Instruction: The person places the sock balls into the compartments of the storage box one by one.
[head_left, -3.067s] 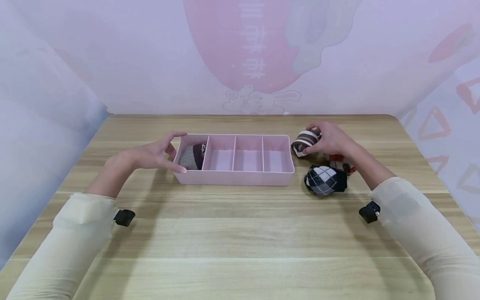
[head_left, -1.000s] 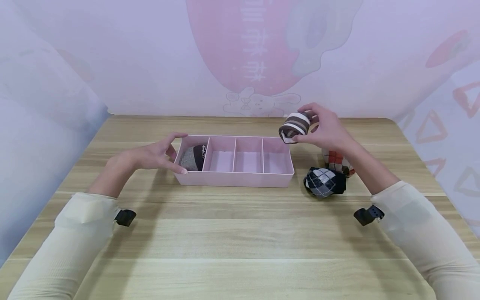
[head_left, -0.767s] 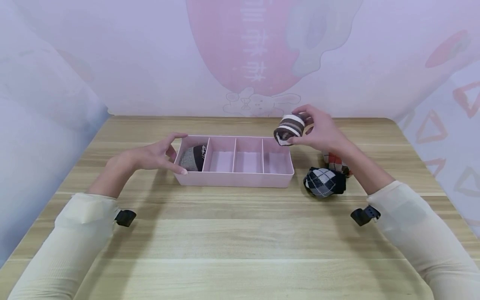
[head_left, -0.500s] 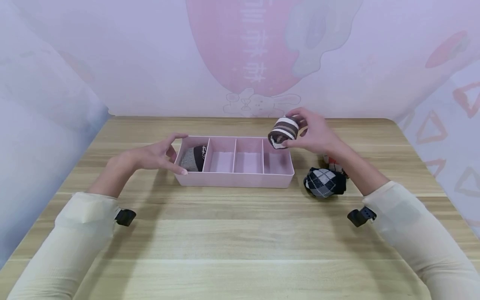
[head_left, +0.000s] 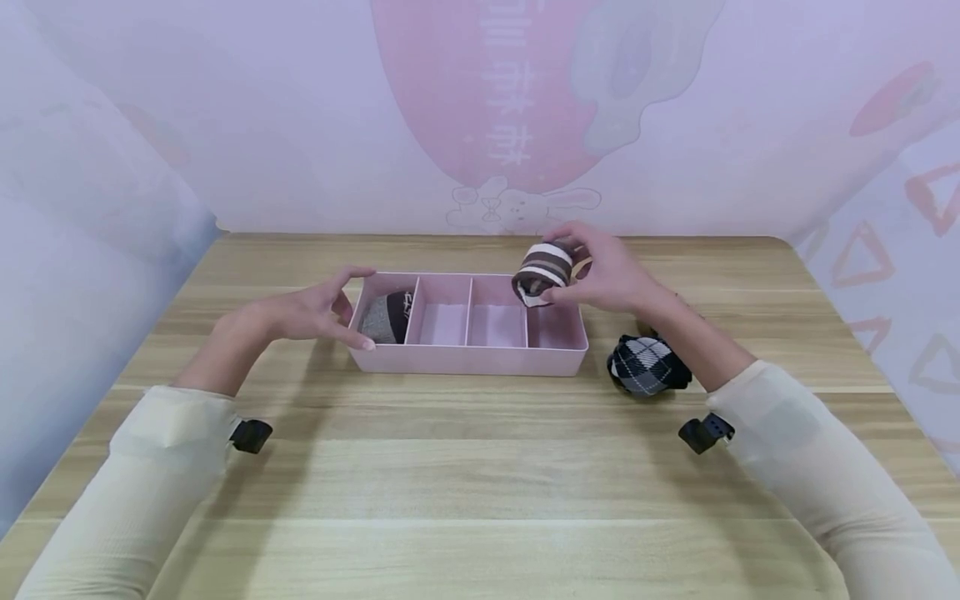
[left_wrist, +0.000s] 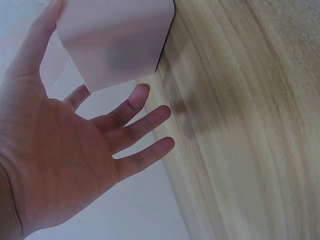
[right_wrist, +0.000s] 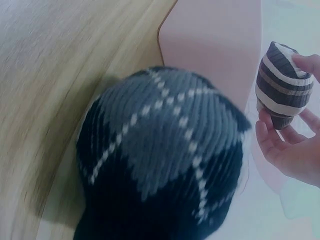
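Right hand (head_left: pixel 611 275) grips a rolled brown-and-white striped sock (head_left: pixel 542 273), fingers curled round it, thumb under and fingertips on top. The sock is held in the air above the pink divided tray (head_left: pixel 465 357), over the wall between the two rightmost compartments, not touching the tray. In the right wrist view the same sock (right_wrist: pixel 282 85) sits pinched between fingertips (right_wrist: pixel 306 62) and thumb, pink tray wall behind it.

Left hand (head_left: pixel 303 312) is spread and relaxed, fingers straight, holding nothing; thumb at the tray's far left corner, fingertips touching the near left corner. Left wrist view shows the open palm (left_wrist: pixel 55 160) against the tray's end wall (left_wrist: pixel 117 40).

Leftmost compartment holds a grey-and-brown rolled sock (head_left: pixel 384 315). The compartments between it and the held sock show bare pink floor.

A black-and-grey argyle rolled sock (head_left: pixel 648 364) lies on the wooden tabletop (head_left: pixel 480 467), just right of the tray, near the right forearm. It fills the foreground of the right wrist view (right_wrist: pixel 165 160).
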